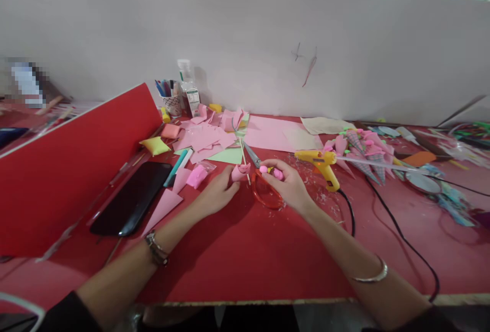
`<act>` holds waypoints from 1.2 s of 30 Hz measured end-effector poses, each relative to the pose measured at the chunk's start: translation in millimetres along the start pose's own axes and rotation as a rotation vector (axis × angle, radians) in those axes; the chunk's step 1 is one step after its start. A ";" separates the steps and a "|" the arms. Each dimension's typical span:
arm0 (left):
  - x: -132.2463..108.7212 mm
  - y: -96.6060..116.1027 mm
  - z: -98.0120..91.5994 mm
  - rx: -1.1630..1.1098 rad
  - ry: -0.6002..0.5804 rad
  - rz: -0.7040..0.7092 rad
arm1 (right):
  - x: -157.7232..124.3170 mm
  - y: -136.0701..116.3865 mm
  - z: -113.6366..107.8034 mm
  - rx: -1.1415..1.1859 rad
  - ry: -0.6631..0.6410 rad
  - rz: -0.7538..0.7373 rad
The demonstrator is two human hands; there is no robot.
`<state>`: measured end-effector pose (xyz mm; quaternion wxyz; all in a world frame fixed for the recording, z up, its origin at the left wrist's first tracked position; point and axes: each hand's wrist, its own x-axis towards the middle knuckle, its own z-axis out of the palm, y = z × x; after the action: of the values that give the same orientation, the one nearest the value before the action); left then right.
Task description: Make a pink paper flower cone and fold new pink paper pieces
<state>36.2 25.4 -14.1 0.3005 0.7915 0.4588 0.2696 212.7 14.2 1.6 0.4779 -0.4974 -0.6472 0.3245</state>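
Observation:
Over the middle of the red table, my left hand point(220, 191) is closed around a rolled pink paper piece point(240, 172), its open end facing right. Close by on the right, my right hand point(288, 185) pinches small bright pink lumps point(277, 174) with a bit of yellow among them; whether they are clay or foam I cannot tell. Between and beneath the hands lie orange-handled scissors point(268, 200), blades pointing away. A thin wooden stick point(242, 152) lies beside the blades. Left of my left hand is a small packet of bright pink material point(197, 176).
A yellow glue gun point(323, 163) with its cord lies right of my hands, near a pile of pink and checked paper cones point(363, 150). A black phone point(132, 199) and a red board point(84, 163) are left. Pink paper scraps point(206, 138) and a pen cup point(171, 103) stand behind.

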 end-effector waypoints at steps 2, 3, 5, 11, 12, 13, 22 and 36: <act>-3.8 0.6 0.3 -0.041 -0.032 0.012 | -2.3 -1.7 1.2 -0.033 0.006 -0.015; -5.6 1.1 0.4 -0.041 -0.040 0.012 | -3.5 -2.6 1.7 -0.048 0.008 -0.019; -8.4 1.8 -0.2 -0.002 -0.035 -0.010 | -5.5 -4.2 2.3 -0.069 0.011 -0.030; -8.5 1.1 -4.7 0.218 0.033 -0.073 | -7.6 -6.2 1.8 -0.136 0.028 -0.032; -8.5 1.1 -5.1 0.251 0.040 -0.077 | -7.7 -6.6 1.7 -0.146 0.025 -0.041; -8.6 1.3 -5.3 0.277 0.044 -0.077 | -7.8 -7.0 1.7 -0.152 0.018 -0.056; -10.7 4.0 -4.0 0.336 0.048 -0.029 | -10.8 -10.7 4.9 -0.178 -0.032 -0.045; -11.9 6.4 -3.9 0.369 0.008 -0.047 | -10.5 -9.5 6.3 -0.191 -0.042 -0.035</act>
<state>31.9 13.2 -8.6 0.1549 0.8212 0.5199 0.1770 204.1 1.8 4.9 0.4202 -0.5224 -0.6938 0.2631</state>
